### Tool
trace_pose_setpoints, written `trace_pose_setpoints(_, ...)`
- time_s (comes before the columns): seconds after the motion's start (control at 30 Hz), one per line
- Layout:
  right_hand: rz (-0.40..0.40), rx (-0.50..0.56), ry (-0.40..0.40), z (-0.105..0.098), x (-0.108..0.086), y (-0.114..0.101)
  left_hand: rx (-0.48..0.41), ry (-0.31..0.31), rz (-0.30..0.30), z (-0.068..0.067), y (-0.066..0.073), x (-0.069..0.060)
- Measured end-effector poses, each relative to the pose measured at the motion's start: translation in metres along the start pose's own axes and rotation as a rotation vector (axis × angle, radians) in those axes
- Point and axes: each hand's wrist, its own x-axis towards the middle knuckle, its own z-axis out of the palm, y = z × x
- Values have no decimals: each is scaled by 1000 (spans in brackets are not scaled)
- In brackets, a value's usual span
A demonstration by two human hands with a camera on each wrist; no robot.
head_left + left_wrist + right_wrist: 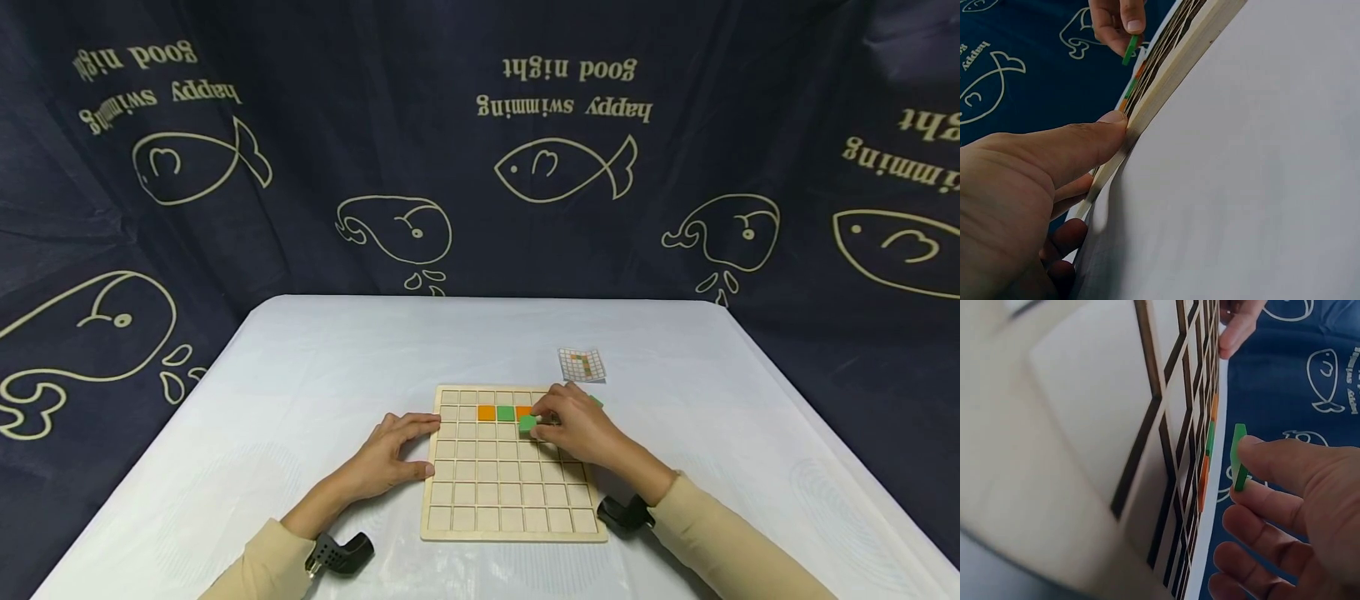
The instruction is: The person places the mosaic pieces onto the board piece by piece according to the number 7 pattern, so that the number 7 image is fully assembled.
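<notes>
A wooden grid board [487,495] lies on the white table. In its second row from the far edge sit an orange tile [487,413], a green tile [506,413] and another orange tile [523,412]. My right hand [581,425] pinches a green tile [528,424] between thumb and finger, held above the board near the second orange one; the right wrist view shows this tile [1239,457] edge-on, apart from the board. My left hand [386,458] rests with fingers extended against the board's left edge, its thumb touching the side [1166,78].
A small printed card [582,365] with a coloured grid pattern lies beyond the board's far right corner. Part of another green piece [596,402] shows behind my right hand. A dark curtain [420,100] with fish drawings hangs behind the table [337,350].
</notes>
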Motion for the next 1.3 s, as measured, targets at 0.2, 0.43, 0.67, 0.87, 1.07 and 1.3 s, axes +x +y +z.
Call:
trace_pose_setpoints(0.2,20,8,-25,3,3,1,-5,1,-2,0,0,0)
trace_pose_setpoints(0.43,3,-21,-33,5,4,2,-4,-2,-9,0,0,0)
trace_pose_setpoints(0.67,-20,-57,-38,6,3,2,1,-5,-6,0,-1,0)
trace_pose_setpoints(0.87,-38,-74,-27,7,2,3,3,2,-6,0,0,0)
trace_pose_setpoints(1.07,-51,-72,-27,8,2,4,-17,-5,-9,-1,1,0)
trace_pose_setpoints(1.3,-48,-71,-33,8,2,3,-5,0,-6,-1,1,0)
